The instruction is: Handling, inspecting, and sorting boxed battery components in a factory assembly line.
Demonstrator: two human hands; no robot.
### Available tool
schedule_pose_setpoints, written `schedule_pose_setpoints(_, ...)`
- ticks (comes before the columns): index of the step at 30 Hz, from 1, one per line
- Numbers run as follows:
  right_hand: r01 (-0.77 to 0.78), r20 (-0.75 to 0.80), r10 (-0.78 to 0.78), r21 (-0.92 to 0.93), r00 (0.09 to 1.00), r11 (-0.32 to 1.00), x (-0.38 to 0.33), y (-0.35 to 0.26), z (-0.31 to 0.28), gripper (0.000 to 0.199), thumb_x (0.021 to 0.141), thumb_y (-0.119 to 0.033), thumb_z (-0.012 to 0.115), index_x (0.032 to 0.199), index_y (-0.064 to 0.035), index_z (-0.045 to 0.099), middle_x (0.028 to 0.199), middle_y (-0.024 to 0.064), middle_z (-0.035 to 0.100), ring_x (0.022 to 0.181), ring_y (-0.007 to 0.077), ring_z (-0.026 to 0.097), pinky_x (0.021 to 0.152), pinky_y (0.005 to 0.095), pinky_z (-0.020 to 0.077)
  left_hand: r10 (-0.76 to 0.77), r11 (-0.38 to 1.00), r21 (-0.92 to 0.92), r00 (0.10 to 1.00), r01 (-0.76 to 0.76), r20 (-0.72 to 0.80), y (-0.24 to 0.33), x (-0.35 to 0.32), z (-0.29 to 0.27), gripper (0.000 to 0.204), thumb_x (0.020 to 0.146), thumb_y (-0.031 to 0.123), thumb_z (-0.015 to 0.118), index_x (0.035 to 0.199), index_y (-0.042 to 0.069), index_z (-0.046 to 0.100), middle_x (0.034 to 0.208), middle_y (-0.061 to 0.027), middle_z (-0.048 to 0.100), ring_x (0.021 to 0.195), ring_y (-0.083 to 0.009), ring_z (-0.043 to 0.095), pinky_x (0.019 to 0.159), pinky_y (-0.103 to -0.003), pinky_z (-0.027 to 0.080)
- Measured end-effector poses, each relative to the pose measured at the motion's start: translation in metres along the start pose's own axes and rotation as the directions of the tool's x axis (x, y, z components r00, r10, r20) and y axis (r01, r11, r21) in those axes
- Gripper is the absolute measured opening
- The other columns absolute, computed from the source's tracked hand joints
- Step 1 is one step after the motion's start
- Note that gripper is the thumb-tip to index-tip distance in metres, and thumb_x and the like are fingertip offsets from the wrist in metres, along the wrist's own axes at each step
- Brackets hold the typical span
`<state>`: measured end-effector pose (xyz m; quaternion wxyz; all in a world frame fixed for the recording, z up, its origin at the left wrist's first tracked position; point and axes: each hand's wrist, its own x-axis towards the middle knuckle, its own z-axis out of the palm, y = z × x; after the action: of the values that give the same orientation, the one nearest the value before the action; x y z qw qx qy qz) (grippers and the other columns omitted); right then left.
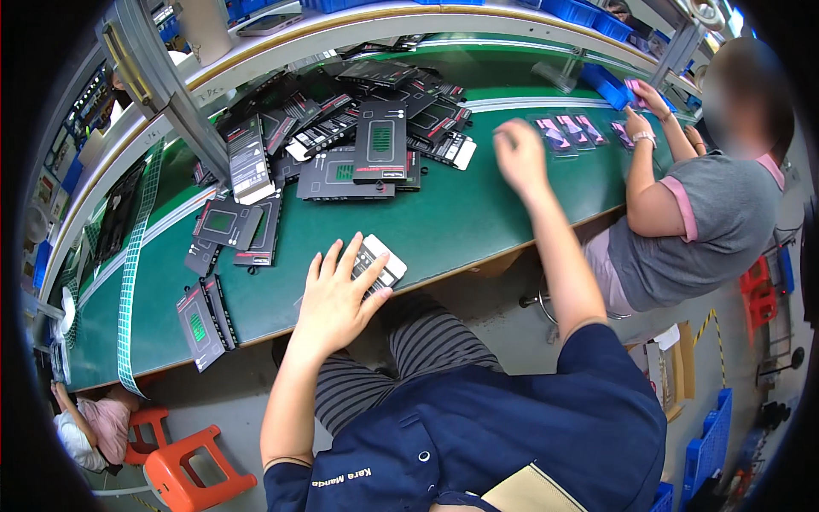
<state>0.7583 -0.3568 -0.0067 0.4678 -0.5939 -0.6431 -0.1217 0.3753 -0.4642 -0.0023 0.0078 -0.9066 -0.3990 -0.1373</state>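
My left hand (334, 299) lies with fingers spread over a small dark box with a white end (391, 266) at the table's near edge. Much of that box is hidden under the palm. Out to the right, my right hand (522, 158) is held above the green table, its fingers curled in; whether anything is inside them does not show. Flat black packages with hang tabs (381, 141) are heaped beyond my left hand. Two more packages (205, 320) lean together near the edge at the left.
To the right, a co-worker in a grey shirt (712, 205) handles pink items by a blue bin (607, 85). Clear packs with pink pieces (573, 132) lie between us. A metal post (175, 98) and shelf stand over the table. Orange stools (196, 469) are at lower left.
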Motion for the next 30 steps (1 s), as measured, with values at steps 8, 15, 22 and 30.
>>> schedule_pose_setpoints(8, -0.079, 0.219, 0.170, -0.370, 0.961, 0.926, -0.064, -0.008, -0.047, 0.043, 0.083, -0.029, 0.071, 0.116, -0.0037, 0.062, 0.121, 0.0173, 0.062, 0.112, 0.0372, 0.056, 0.098, 0.0454, 0.0438, 0.031, 0.942, -0.333, 0.999, -0.036, -0.019, -0.007, 0.038, 0.002, 0.038, 0.084, 0.033, 0.072, 0.115, 0.014, 0.063, 0.141, -0.0165, 0.043, 0.126, -0.0368, 0.044, 0.105, -0.047, 0.037)
schedule_pose_setpoints(15, -0.354, 0.439, 0.207, 0.287, 0.874, 0.890, -0.105, -0.098, -0.045, 0.042, 0.058, -0.021, 0.083, 0.092, -0.0079, 0.063, 0.121, 0.0125, 0.063, 0.115, 0.0334, 0.053, 0.098, 0.0431, 0.0421, 0.167, 0.904, -0.399, 0.986, -0.153, 0.000, -0.009, 0.046, 0.007, 0.042, 0.080, 0.035, 0.076, 0.116, 0.017, 0.064, 0.139, -0.0178, 0.039, 0.124, -0.0384, 0.044, 0.104, -0.047, 0.039)
schedule_pose_setpoints(22, -0.103, 0.734, -0.306, 0.454, 0.607, 0.885, -0.085, -0.110, -0.023, 0.047, 0.064, -0.018, 0.076, 0.106, -0.0087, 0.058, 0.140, 0.0128, 0.055, 0.138, 0.0342, 0.042, 0.118, 0.0601, 0.0139, 0.125, 0.796, -0.596, 0.992, -0.102, -0.003, -0.008, 0.049, 0.000, 0.065, 0.065, 0.033, 0.086, 0.120, 0.009, 0.061, 0.138, -0.0189, 0.042, 0.118, -0.0386, 0.051, 0.100, -0.045, 0.045)
schedule_pose_setpoints(30, -0.489, 0.503, -0.021, 0.848, 0.864, 0.203, -0.089, -0.172, 0.002, 0.050, 0.088, 0.008, 0.048, 0.137, -0.0014, 0.045, 0.153, 0.0176, 0.036, 0.145, 0.0271, 0.032, 0.120, 0.0410, 0.0219, -0.289, 0.796, -0.563, 0.957, 0.222, -0.031, -0.004, 0.049, -0.013, 0.071, 0.056, 0.037, 0.087, 0.110, 0.006, 0.053, 0.098, -0.0148, 0.067, 0.100, -0.0362, 0.064, 0.085, -0.044, 0.052)
